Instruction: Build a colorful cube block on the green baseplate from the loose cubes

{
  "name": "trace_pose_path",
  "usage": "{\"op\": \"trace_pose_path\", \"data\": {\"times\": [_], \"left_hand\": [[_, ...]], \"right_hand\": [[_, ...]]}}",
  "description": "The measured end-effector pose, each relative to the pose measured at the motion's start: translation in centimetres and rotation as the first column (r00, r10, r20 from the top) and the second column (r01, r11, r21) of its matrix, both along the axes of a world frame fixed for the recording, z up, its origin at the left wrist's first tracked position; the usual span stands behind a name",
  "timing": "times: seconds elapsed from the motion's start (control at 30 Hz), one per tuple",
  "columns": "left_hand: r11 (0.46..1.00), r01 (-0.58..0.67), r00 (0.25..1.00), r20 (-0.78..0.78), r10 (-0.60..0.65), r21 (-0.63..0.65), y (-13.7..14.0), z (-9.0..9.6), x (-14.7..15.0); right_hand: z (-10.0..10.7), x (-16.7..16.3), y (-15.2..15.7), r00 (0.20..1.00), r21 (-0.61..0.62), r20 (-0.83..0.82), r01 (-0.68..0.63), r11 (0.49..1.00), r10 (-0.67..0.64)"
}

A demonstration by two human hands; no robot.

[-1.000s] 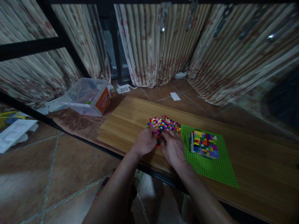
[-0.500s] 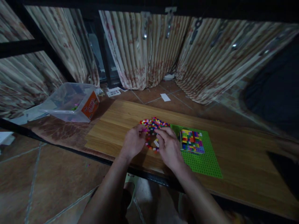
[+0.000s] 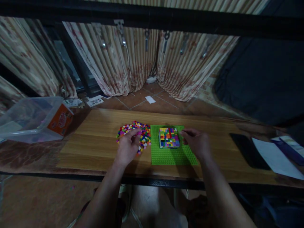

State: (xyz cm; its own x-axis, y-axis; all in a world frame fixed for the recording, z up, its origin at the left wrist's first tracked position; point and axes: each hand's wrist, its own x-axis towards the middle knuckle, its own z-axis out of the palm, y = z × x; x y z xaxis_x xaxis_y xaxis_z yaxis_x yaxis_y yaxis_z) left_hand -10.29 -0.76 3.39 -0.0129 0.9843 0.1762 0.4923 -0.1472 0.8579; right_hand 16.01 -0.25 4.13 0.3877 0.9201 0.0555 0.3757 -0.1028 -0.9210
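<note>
A pile of small loose coloured bricks (image 3: pixel 142 134) lies on the wooden board (image 3: pixel 95 142). My left hand (image 3: pixel 128 147) rests on the pile's near edge, thumb and forefinger pinched on a small brick. To the right lies a green baseplate (image 3: pixel 171 156) carrying a square multicoloured brick block (image 3: pixel 168 137). My right hand (image 3: pixel 197 142) hovers at the block's right side with its fingertips drawn together and pointing at it. What they hold is hidden.
A clear plastic bin (image 3: pixel 30 118) with an orange label sits at the far left. A dark phone (image 3: pixel 245 148) and papers (image 3: pixel 275 158) lie on the right end of the board. Striped curtains (image 3: pixel 133 60) hang behind, and a black bar (image 3: pixel 152 19) crosses overhead.
My right hand has left the loose pile and moved right to the block's far side. My left hand stays on the pile. The view has swung to the right.
</note>
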Motion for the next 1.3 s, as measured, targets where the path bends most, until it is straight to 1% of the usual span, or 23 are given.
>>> {"op": "trace_pose_path", "data": {"times": [0.07, 0.17, 0.23, 0.33, 0.37, 0.43, 0.6, 0.73, 0.83, 0.97, 1.07, 1.17, 1.3], "left_hand": [[1.000, 0.018, 1.000, 0.003, -0.018, 0.016, 0.1, -0.3, 0.7], [0.999, 0.040, 0.999, 0.003, -0.040, 0.028, 0.2, -0.7, 1.7], [0.998, 0.050, 0.999, 0.012, -0.050, 0.029, 0.2, -0.9, 2.3], [0.997, 0.074, 0.996, 0.038, -0.075, 0.034, 0.4, -1.2, 3.0], [0.996, 0.086, 0.995, 0.043, -0.088, 0.035, 0.5, -1.3, 3.1], [0.993, 0.110, 0.993, 0.047, -0.111, 0.039, 0.6, -1.6, 3.4], [0.992, 0.125, 0.990, 0.054, -0.127, 0.032, 0.6, -1.9, 4.0], [0.992, 0.120, 0.992, 0.035, -0.121, 0.023, 0.4, -1.4, 4.3], [0.993, 0.117, 0.993, 0.027, -0.118, 0.027, 0.3, -1.0, 4.4], [0.990, 0.136, 0.991, 0.009, -0.136, 0.039, 0.3, -1.2, 4.5], [0.990, 0.132, 0.991, -0.022, -0.131, 0.052, 0.3, -1.3, 4.6], [0.991, 0.128, 0.991, -0.038, -0.126, 0.045, 0.3, -1.2, 4.5], [0.993, 0.118, 0.992, -0.044, -0.117, 0.023, 0.2, -0.8, 4.2]], "right_hand": [[-0.5, 0.3, -0.1, 0.999, -0.046, 0.012, -0.030, 0.998, 0.031], [-1.1, 0.3, -0.1, 0.993, -0.067, 0.049, -0.105, 0.992, 0.108], [-1.3, 0.3, 0.0, 0.975, -0.064, 0.161, -0.145, 0.987, 0.154], [-1.1, 0.4, 0.1, 0.904, -0.048, 0.387, -0.176, 0.983, 0.181], [-1.0, 0.4, 0.1, 0.882, -0.042, 0.437, -0.175, 0.984, 0.176], [-0.7, 0.3, 0.0, 0.862, -0.039, 0.481, -0.162, 0.986, 0.161], [-0.5, -0.3, -0.1, 0.881, -0.016, 0.453, -0.143, 0.990, 0.135], [-0.4, -0.8, -0.1, 0.877, 0.001, 0.464, -0.143, 0.990, 0.126], [-0.4, -1.1, -0.1, 0.890, 0.008, 0.441, -0.131, 0.991, 0.114], [-0.6, -1.1, -0.1, 0.910, 0.045, 0.390, -0.174, 0.984, 0.143], [-0.8, -0.6, 0.0, 0.914, 0.038, 0.372, -0.186, 0.982, 0.159], [-1.0, 0.2, 0.2, 0.937, 0.020, 0.318, -0.159, 0.987, 0.145], [-1.4, 0.8, 0.6, 0.963, 0.006, 0.263, -0.060, 0.998, 0.056]]}}
